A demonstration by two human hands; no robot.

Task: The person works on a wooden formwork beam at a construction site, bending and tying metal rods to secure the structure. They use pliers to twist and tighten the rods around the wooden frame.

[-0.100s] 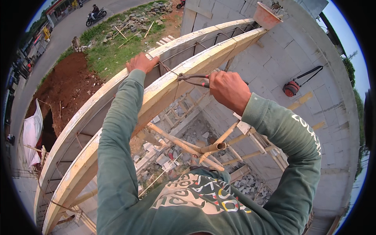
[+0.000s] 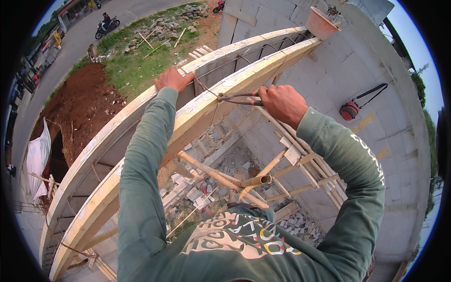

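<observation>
My right hand (image 2: 284, 102) is closed round the red-and-black handles of a pair of pincers (image 2: 240, 97). The pincers' jaws meet a tie wire (image 2: 205, 88) at the side of the near curved wooden form board (image 2: 272, 62). That wire crosses the gap to the far curved form board (image 2: 230, 50). On the far board's top edge, my left hand (image 2: 174, 79) grips with its fingers curled over, close to the wire's other end. Steel rebar (image 2: 244, 58) lies in the gap between both boards.
A pinkish bucket (image 2: 321, 24) sits at the boards' far end. Bamboo poles (image 2: 256, 180) cross below me over block rubble (image 2: 199, 193). A red pouch (image 2: 349, 110) with a black strap is against the grey block wall (image 2: 324, 80). Beyond the boards, a motorbike rider (image 2: 107, 24) is on the road.
My right hand and the pincers have shifted slightly right, the hand a little upward too. My left hand keeps its place on the board. The rider has moved left along the road.
</observation>
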